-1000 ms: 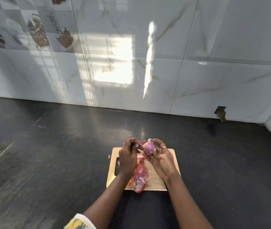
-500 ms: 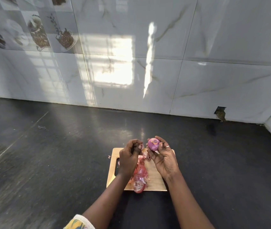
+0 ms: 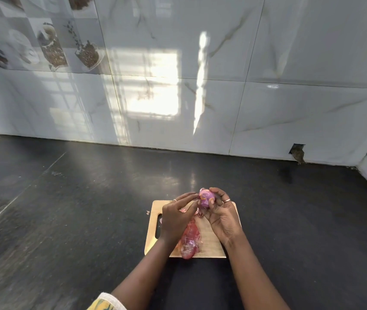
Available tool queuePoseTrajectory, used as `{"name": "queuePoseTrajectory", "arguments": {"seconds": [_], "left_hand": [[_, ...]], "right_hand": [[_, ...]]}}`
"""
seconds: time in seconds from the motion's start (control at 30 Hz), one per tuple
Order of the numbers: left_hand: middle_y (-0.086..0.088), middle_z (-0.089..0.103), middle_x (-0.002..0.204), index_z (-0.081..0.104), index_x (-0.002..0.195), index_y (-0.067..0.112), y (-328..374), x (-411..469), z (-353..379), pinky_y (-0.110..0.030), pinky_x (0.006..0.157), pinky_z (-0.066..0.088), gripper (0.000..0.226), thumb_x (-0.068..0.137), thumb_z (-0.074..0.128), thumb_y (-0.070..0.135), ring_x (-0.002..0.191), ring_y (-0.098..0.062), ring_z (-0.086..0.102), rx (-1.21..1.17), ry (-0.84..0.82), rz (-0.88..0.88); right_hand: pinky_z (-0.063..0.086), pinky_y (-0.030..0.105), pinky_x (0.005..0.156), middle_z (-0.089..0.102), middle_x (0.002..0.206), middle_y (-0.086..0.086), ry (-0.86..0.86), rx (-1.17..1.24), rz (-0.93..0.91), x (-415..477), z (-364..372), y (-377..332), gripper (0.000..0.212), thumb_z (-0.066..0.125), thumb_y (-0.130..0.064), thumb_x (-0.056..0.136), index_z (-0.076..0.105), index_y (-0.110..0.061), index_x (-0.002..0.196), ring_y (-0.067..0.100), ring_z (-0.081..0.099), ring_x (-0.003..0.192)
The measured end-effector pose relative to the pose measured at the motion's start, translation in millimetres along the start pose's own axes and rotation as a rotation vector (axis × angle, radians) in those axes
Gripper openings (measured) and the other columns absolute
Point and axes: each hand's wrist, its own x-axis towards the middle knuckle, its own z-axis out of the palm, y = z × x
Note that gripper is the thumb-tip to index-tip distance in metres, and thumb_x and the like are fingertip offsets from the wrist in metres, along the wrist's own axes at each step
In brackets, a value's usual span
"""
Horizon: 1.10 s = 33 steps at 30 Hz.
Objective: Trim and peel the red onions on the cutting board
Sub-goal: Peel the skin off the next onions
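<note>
The right hand [image 3: 222, 217] cups a small, round red onion [image 3: 207, 199]. Its curled fingers [image 3: 217, 193] wrap round the far side and the thumb presses the near face. The onion is smooth and glossy purple, with a paler orange-pink patch facing the thumb, and it is held above the far edge of the cutting board [image 3: 209, 242].

The left hand [image 3: 175, 217] lies just beside it, fingers [image 3: 189, 195] nearly straight and loose, their tips at the onion's left side. I cannot tell whether they touch it.

Below both palms, on the pale wooden board with rounded corners and a slot handle, lies a crumpled heap of thin, papery red onion skins [image 3: 190, 240]. One small skin scrap [image 3: 148, 212] sits left of the left fingers on the dark, polished countertop [image 3: 77, 209].
</note>
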Motion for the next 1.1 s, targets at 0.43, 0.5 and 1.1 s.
{"name": "queuePoseTrajectory", "arguments": {"seconds": [0.43,0.5,1.1], "left_hand": [[0.000,0.071,0.100,0.072,0.098,0.013,-0.2,4.8,3.7,-0.003,0.081,0.044,0.024,0.074,0.073,0.017,0.096,0.006,0.059,0.065,-0.032,0.032],[0.001,0.071,0.099,0.072,0.098,0.011,-0.5,4.5,3.1,-0.003,0.081,0.044,0.024,0.074,0.073,0.016,0.096,0.006,0.059,0.061,-0.039,0.062],[-0.006,0.060,0.098,0.061,0.090,0.002,0.4,7.3,7.1,0.001,0.076,0.036,0.014,0.087,0.051,0.010,0.084,-0.001,0.051,0.197,-0.059,0.097]], "right_hand": [[0.058,0.030,0.069,0.059,0.114,0.018,0.015,-0.026,-0.062,-0.7,-0.8,0.4,0.075,0.097,-0.011,0.029,0.061,-0.006,0.095,0.025,0.069,0.093],[0.058,0.030,0.068,0.059,0.115,0.019,0.019,-0.019,-0.058,0.4,-0.8,0.0,0.073,0.097,-0.011,0.029,0.062,-0.006,0.093,0.026,0.068,0.094],[0.058,0.031,0.067,0.064,0.106,0.018,-0.006,0.000,0.069,-2.9,4.7,-2.5,0.031,0.056,-0.005,0.083,0.057,-0.001,0.114,0.025,0.067,0.085]]}}
